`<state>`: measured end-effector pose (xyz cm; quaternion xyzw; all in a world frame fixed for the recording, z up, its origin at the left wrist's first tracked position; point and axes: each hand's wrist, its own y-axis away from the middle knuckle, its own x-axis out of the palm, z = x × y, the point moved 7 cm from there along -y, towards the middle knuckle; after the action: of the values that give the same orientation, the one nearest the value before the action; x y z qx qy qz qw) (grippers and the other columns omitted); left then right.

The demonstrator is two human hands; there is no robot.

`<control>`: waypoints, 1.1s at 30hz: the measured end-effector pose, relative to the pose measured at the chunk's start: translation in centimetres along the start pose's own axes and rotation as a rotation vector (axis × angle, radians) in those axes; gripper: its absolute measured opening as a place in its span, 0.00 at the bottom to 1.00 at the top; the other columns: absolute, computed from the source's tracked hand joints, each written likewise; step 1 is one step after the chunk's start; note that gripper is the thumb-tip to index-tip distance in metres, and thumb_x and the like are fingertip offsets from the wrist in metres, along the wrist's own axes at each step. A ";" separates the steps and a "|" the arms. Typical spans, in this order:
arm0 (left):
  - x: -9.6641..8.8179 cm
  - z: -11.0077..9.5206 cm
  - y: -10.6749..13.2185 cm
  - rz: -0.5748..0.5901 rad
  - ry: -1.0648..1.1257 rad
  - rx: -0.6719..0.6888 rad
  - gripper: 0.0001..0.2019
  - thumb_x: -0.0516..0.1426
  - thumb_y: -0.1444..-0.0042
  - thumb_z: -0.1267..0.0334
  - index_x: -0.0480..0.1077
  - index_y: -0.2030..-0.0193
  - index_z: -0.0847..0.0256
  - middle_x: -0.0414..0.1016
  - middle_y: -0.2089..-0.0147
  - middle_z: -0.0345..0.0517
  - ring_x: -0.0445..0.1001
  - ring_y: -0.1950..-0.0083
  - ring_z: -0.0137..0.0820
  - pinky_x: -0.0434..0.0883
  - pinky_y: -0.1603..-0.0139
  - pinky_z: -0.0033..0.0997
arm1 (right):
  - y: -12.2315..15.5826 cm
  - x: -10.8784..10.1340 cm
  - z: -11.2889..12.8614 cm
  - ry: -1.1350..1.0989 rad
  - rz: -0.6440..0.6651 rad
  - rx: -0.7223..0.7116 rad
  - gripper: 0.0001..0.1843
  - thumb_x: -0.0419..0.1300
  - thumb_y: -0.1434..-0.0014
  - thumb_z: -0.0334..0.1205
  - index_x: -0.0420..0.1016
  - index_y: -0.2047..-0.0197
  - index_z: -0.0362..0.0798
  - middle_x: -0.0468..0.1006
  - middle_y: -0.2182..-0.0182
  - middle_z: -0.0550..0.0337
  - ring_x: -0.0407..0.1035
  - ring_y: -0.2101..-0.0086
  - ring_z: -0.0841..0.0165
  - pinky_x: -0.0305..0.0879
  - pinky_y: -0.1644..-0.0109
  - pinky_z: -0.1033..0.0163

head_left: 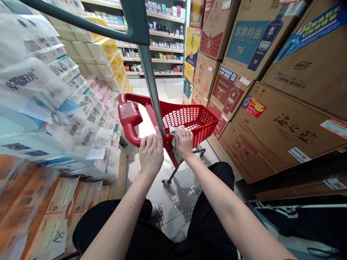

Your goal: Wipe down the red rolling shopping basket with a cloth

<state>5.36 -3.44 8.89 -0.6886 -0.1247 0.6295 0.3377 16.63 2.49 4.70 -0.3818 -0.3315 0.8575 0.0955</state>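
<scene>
A red plastic shopping cart (187, 137) stands in front of me, with a perforated basket and a grey metal post (151, 86) rising to a dark handle (135, 21). My left hand (151, 151) is closed over the cart's red frame, just left of the post's foot, its thumb close against the post. My right hand (183, 141) presses a crumpled pale cloth (175, 133) onto the red rim, right of the post. Part of the cloth hangs below the fingers, down the cart's near side. The undersides of both hands are hidden.
Wrapped tissue packs (54, 97) are piled on the left, above orange packs (24, 202). Stacked cardboard cartons (284, 122) line the right. Shelves of small goods (165, 36) stand at the far end. A caster (166, 182) rests on the tiled floor (170, 213) near my feet.
</scene>
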 end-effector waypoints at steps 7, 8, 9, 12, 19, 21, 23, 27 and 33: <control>-0.5 0.1 -0.1 -0.022 0.013 0.002 0.31 0.43 0.41 0.70 0.41 0.31 0.74 0.69 0.47 0.65 0.65 0.42 0.44 0.57 0.40 0.47 | -0.1 0.6 2.8 -0.214 -0.001 -0.011 0.20 0.43 0.33 0.38 0.65 0.42 0.46 0.69 0.47 0.50 0.55 0.42 0.63 0.51 0.35 0.50; -0.7 0.2 -0.1 -0.015 0.021 0.013 0.31 0.43 0.41 0.70 0.41 0.31 0.74 0.69 0.47 0.65 0.65 0.42 0.43 0.57 0.40 0.47 | -0.1 0.6 2.9 -0.212 0.016 -0.047 0.20 0.44 0.34 0.38 0.65 0.42 0.46 0.69 0.47 0.50 0.56 0.42 0.63 0.51 0.35 0.50; -0.9 0.3 -0.1 -0.004 0.028 0.027 0.31 0.43 0.41 0.70 0.42 0.31 0.74 0.70 0.47 0.65 0.65 0.42 0.43 0.57 0.40 0.46 | -0.2 0.5 2.8 -0.205 0.040 -0.084 0.20 0.44 0.34 0.39 0.65 0.41 0.47 0.69 0.46 0.51 0.56 0.42 0.63 0.51 0.36 0.51; -1.5 0.9 0.0 0.016 0.050 0.053 0.29 0.43 0.41 0.70 0.45 0.31 0.69 0.71 0.47 0.61 0.67 0.43 0.41 0.56 0.39 0.46 | -0.4 0.1 1.4 -0.168 0.097 -0.134 0.20 0.46 0.34 0.40 0.66 0.42 0.49 0.70 0.47 0.53 0.59 0.44 0.63 0.52 0.37 0.51; -2.1 2.1 0.1 -0.068 0.004 0.020 0.23 0.46 0.40 0.68 0.60 0.38 0.63 0.70 0.45 0.58 0.65 0.44 0.43 0.58 0.42 0.47 | -1.0 -0.1 1.0 -0.173 0.067 -0.061 0.18 0.44 0.33 0.41 0.71 0.49 0.50 0.73 0.53 0.54 0.61 0.49 0.64 0.54 0.40 0.52; -2.0 2.1 0.0 -0.045 -0.002 0.033 0.21 0.47 0.40 0.67 0.63 0.40 0.62 0.73 0.50 0.57 0.67 0.48 0.43 0.60 0.45 0.47 | -1.3 0.3 2.3 -0.203 0.057 -0.038 0.18 0.43 0.32 0.41 0.73 0.52 0.49 0.74 0.56 0.54 0.62 0.51 0.64 0.56 0.42 0.53; -2.1 2.5 -0.2 -0.039 0.007 0.044 0.20 0.47 0.40 0.67 0.64 0.42 0.63 0.74 0.52 0.57 0.68 0.51 0.43 0.61 0.47 0.46 | -1.7 0.8 3.5 -0.244 0.057 0.000 0.20 0.41 0.32 0.43 0.73 0.55 0.49 0.75 0.60 0.55 0.65 0.54 0.64 0.58 0.45 0.55; -2.5 4.4 -1.1 -0.009 0.112 0.104 0.16 0.47 0.39 0.63 0.68 0.47 0.62 0.76 0.57 0.52 0.71 0.56 0.38 0.63 0.52 0.41 | -2.5 1.1 4.0 -0.356 0.063 0.034 0.23 0.38 0.31 0.44 0.74 0.56 0.48 0.76 0.63 0.56 0.68 0.59 0.66 0.62 0.49 0.58; -3.1 7.0 -1.7 0.003 0.151 0.108 0.15 0.46 0.38 0.62 0.73 0.63 0.59 0.76 0.62 0.47 0.70 0.59 0.35 0.63 0.52 0.40 | -1.8 0.3 3.3 -0.400 0.169 -0.176 0.20 0.43 0.33 0.44 0.70 0.46 0.50 0.74 0.51 0.55 0.64 0.48 0.66 0.58 0.42 0.57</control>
<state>-1.44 -1.85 12.53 -0.7151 -0.0638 0.5819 0.3820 13.89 2.36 7.23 -0.2374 -0.3842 0.8888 -0.0777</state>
